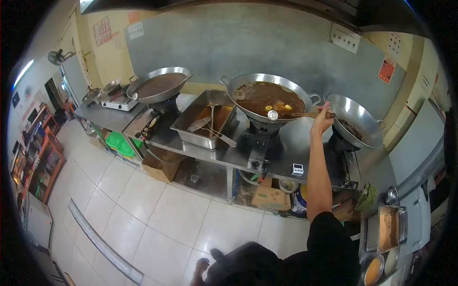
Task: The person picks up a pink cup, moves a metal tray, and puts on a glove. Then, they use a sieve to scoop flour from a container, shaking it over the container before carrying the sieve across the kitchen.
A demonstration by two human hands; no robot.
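The right hand (323, 120), right of centre, is closed around long wooden chopsticks (305, 114) that reach over the near rim of the middle wok (292, 86). The left hand (202, 267), lower centre, shows too little to tell whether its fingers grip anything. Pale yellow pieces (287, 107) sit in the brown liquid. Three woks stand in all: this one, one upper left (160, 98), one right (344, 106). Two dial thermometers show, one at the middle rim (272, 115), one at the left (135, 96). One steel tray (196, 138) holds utensils. One white timer (297, 168) and one red notice (387, 69), upper right, carry illegibly small markings.
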